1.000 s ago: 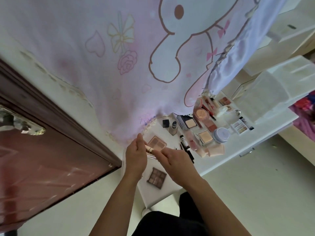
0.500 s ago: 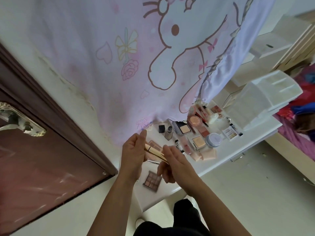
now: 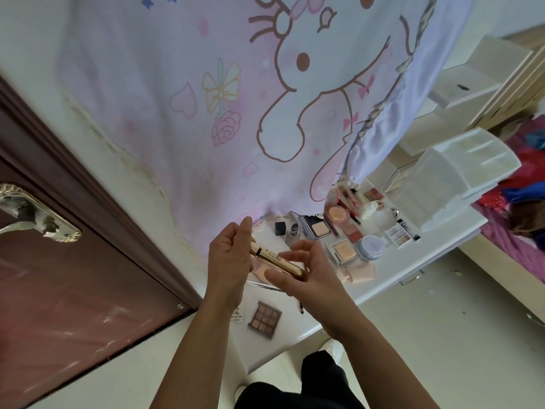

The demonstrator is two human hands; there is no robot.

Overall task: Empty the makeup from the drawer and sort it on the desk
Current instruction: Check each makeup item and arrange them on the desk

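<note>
Gold tube [image 3: 278,259] now higher, between fingers [image 3: 298,246]

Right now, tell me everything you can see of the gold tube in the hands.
The gold tube is a slim, shiny, metallic-looking cylinder with dark printed lettering and a thin black ring near its upper-left end. It lies tilted, upper-left to lower-right, held above the white desk, not resting on it. The left hand pinches the ringed end; the right hand cradles the lower end in its fingers. Whether the cap is loosened cannot be told.
</note>
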